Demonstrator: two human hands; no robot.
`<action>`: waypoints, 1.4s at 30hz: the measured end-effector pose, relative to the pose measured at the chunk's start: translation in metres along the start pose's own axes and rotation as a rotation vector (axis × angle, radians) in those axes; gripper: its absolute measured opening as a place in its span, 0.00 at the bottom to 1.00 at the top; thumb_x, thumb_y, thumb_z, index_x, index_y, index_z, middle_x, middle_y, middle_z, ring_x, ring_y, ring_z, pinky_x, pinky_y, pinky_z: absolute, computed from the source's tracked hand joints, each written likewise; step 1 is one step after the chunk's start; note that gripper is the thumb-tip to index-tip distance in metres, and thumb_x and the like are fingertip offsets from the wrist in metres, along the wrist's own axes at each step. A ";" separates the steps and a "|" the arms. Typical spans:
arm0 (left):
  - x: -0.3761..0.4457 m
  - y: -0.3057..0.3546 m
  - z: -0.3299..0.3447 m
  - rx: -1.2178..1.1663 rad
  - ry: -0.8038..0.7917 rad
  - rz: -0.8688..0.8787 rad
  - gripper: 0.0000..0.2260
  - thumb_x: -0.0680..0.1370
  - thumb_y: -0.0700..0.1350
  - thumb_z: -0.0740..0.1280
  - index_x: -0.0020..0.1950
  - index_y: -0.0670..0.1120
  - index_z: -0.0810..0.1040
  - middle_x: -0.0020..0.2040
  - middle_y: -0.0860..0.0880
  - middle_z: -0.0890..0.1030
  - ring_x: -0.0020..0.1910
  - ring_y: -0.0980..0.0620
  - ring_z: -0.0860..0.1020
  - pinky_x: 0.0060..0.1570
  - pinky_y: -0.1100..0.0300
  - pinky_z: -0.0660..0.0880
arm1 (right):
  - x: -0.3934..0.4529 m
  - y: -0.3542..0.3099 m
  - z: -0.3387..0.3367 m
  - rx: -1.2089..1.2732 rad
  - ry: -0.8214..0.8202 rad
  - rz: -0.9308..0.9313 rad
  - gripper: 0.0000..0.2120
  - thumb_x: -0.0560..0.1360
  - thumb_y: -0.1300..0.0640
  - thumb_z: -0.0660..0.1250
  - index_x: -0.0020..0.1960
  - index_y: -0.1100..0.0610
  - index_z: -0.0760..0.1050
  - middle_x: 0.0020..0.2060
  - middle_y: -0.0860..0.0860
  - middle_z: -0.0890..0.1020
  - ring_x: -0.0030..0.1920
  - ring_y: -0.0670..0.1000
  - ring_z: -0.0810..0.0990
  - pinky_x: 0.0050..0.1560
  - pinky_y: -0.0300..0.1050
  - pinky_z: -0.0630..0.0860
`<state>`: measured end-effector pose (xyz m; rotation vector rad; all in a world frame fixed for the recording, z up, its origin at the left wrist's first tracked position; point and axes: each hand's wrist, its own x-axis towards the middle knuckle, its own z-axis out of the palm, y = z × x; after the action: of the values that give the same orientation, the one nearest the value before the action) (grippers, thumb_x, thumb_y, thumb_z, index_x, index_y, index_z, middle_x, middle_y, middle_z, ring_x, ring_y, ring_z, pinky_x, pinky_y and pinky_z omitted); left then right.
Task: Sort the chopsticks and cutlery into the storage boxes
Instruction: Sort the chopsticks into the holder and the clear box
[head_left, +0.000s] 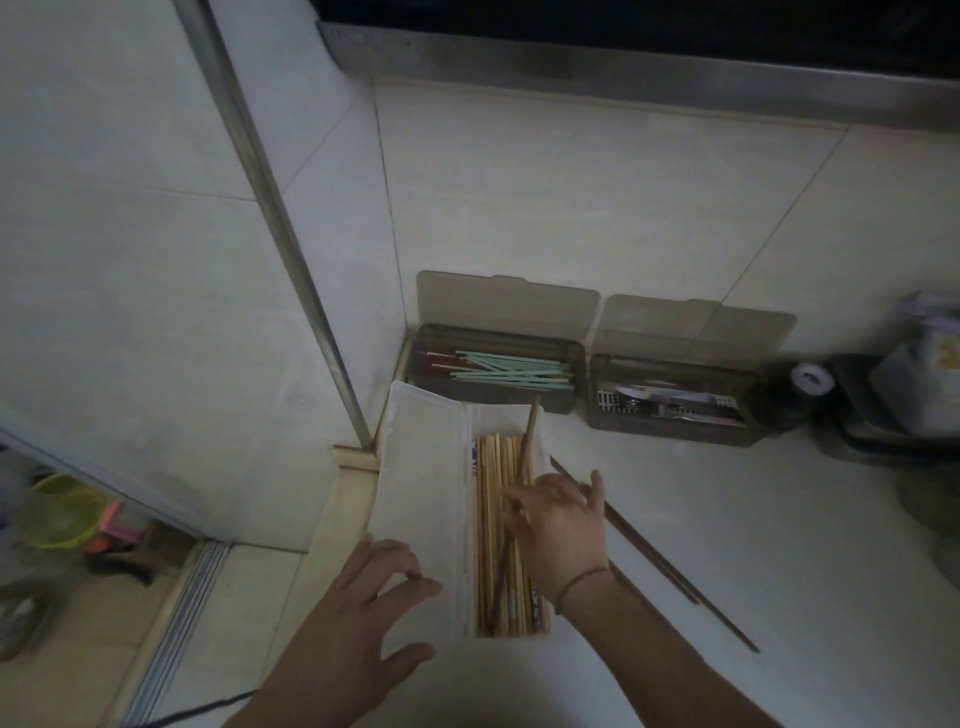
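Observation:
A clear storage box (540, 431) lies in front of me, its lid (421, 499) folded open to the left, filled with several pale bamboo chopsticks (491, 525). My right hand (558, 525) pinches a dark brown chopstick (529, 431) that slants across the bamboo ones. My left hand (363, 618) hovers open over the lid's near end. Two more dark brown chopsticks (654, 556) lie on the counter right of the box. Behind stand two smoky boxes: the left one (493, 402) holds green and red chopsticks (514, 371), the right one (675, 431) metal cutlery (665, 402).
The white counter (753, 519) ends at a tiled wall behind and a metal door frame (291, 244) on the left. A black tray (883, 431) with a bag and a small dark jar (805, 387) stand at the right. A green basket (57, 512) sits on the floor.

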<state>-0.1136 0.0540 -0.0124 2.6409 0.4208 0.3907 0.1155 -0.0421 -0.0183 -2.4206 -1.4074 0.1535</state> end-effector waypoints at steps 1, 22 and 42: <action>0.000 0.000 0.000 0.001 -0.003 -0.003 0.23 0.64 0.56 0.78 0.56 0.52 0.80 0.53 0.54 0.74 0.60 0.55 0.71 0.70 0.52 0.59 | -0.001 -0.001 0.007 -0.068 -0.106 -0.009 0.07 0.75 0.49 0.64 0.53 0.43 0.76 0.46 0.43 0.81 0.60 0.48 0.75 0.71 0.69 0.44; -0.001 -0.003 0.002 -0.015 0.041 0.034 0.21 0.66 0.56 0.77 0.55 0.51 0.80 0.53 0.52 0.75 0.59 0.55 0.72 0.71 0.51 0.59 | -0.031 0.131 0.010 -0.123 -0.130 0.551 0.12 0.76 0.46 0.64 0.56 0.48 0.80 0.58 0.47 0.76 0.59 0.53 0.70 0.53 0.46 0.74; 0.001 -0.001 -0.001 -0.007 0.020 0.024 0.20 0.69 0.60 0.70 0.56 0.51 0.79 0.53 0.53 0.74 0.59 0.55 0.72 0.69 0.49 0.61 | 0.027 0.030 -0.075 0.904 0.449 0.239 0.15 0.77 0.60 0.61 0.52 0.39 0.71 0.40 0.46 0.79 0.36 0.47 0.81 0.33 0.38 0.80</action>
<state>-0.1135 0.0551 -0.0118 2.6394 0.3937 0.4257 0.1733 -0.0496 0.0439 -1.6937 -0.6302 0.2237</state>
